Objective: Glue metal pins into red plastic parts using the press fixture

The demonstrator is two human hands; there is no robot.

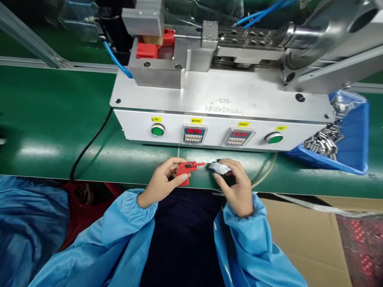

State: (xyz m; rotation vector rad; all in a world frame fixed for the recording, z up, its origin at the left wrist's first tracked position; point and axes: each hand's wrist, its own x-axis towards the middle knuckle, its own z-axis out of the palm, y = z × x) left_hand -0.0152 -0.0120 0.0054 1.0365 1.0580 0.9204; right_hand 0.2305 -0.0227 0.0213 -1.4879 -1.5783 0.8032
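My left hand [167,179] is closed on a red gun-shaped plastic part [184,170], gripping its handle; a thin red nozzle on it points right. Close by, my right hand [237,185] pinches a small whitish bottle [220,168] between thumb and fingers, its dark end turned towards the nozzle. A narrow gap separates the two things. Both hands are over the front of the green bench, just before the machine. In the machine's metal fixture [161,73] sits another red plastic part [147,50], partly covered by the block above.
A metal machine [245,87] with green buttons and two red-lit counters spans the bench [54,131]. At right a blue bin [354,135] holds many small metal tubes [324,141]. A black cable [89,149] runs down at left. Cardboard [305,239] lies below right.
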